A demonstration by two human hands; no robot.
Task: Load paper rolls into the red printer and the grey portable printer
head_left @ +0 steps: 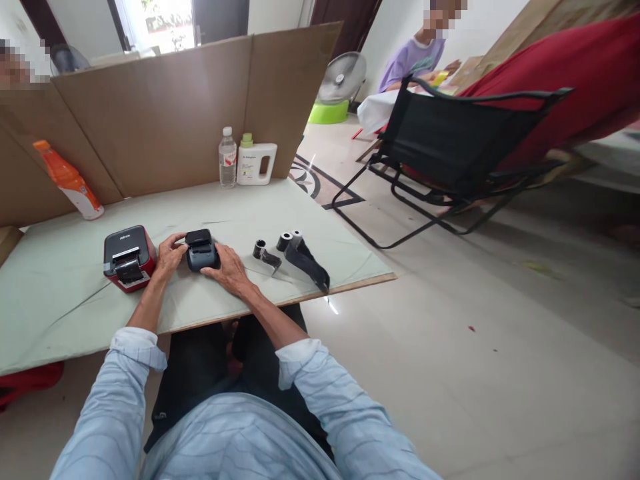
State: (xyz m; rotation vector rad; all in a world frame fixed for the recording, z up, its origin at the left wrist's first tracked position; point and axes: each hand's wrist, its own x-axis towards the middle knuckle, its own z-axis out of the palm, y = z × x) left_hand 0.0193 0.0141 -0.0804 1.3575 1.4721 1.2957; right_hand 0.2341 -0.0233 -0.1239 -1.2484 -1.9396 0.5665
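A small dark portable label printer (202, 257) sits on the table between my hands, its top lid (199, 236) apparently raised. My left hand (171, 256) grips its left side, fingertips at the upper corner. On the opposite side, my right hand (229, 268) wraps round the lower right edge. Just left of my left hand stands a larger red and black printer (129, 257) with a dark strip at its front slot. To the right of my right hand lie a small black roll (259, 249) with a loose tail and two more rolls (285, 240) with a long dark strip (309, 264).
A cardboard screen (165, 113) borders the table's far side. Before it stand an orange bottle (70, 179), a clear water bottle (227, 159) and a white jug (256, 163). Beyond the right table edge are a black folding chair (445, 133), a fan (342, 79) and a seated person (413, 60).
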